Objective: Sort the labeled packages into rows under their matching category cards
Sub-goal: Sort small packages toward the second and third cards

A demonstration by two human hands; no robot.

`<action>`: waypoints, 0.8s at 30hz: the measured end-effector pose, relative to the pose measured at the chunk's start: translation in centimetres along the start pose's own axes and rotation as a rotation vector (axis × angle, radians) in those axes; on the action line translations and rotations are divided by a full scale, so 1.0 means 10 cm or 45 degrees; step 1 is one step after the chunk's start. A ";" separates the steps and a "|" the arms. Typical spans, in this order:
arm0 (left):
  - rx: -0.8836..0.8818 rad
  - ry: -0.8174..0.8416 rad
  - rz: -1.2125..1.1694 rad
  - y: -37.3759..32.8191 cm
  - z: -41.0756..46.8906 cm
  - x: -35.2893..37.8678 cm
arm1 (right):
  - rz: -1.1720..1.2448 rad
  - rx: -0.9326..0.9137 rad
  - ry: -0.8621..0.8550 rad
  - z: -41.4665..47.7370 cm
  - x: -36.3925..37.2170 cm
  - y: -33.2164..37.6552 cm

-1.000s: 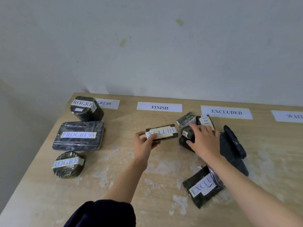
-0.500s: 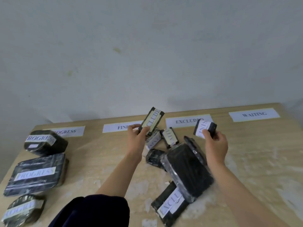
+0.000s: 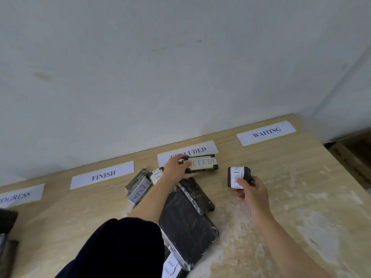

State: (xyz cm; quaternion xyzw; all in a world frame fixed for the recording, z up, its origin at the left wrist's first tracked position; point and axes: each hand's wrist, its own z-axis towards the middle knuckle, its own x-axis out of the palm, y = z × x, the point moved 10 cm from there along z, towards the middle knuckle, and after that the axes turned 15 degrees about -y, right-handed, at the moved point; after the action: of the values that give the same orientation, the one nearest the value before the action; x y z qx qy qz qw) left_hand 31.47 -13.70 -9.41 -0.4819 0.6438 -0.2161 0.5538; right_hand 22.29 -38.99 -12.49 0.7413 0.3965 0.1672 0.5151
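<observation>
The EXCLUDED package (image 3: 201, 163) has been lowered by the left hand (image 3: 176, 166) onto the EXCLUDED card (image 3: 187, 153), centre frame, and is gripped there. A FINISH package (image 3: 237, 176) is pinched in the right hand (image 3: 252, 192), lifted right of centre.

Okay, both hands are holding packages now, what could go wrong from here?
1. The left hand is setting the EXCLUDED package right at the EXCLUDED card; it may cover the card's wording.
2. The right hand holds a FINISH package nearer the WAITING card than the FINISH card, so it might be misplaced.
3. The left forearm crosses the pile and could nudge it.
</observation>
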 end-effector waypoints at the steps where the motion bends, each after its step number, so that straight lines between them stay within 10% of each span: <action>1: -0.018 -0.002 0.029 0.04 0.03 -0.01 | 0.012 0.007 -0.006 0.03 0.01 -0.01; 11: 0.208 -0.158 0.421 0.01 0.16 -0.14 | 0.072 -0.053 0.096 -0.05 0.31 0.14; 14: 0.386 -0.299 0.194 -0.26 -0.05 -0.30 | 0.013 -0.174 0.198 -0.16 0.47 0.32; 19: 0.153 0.106 -0.309 -0.24 -0.36 -0.28 | 0.067 -0.240 0.427 -0.57 0.91 0.61; 24: -0.161 -0.332 -0.623 0.38 -0.36 -1.07 | -0.281 -0.748 0.405 -1.01 1.28 0.84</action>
State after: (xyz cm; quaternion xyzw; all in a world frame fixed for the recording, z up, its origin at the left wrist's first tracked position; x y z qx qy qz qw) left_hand 25.86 -3.71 -6.06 -0.6804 0.4439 -0.2390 0.5319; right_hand 27.23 -24.18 -2.86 0.4789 0.4846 0.3309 0.6530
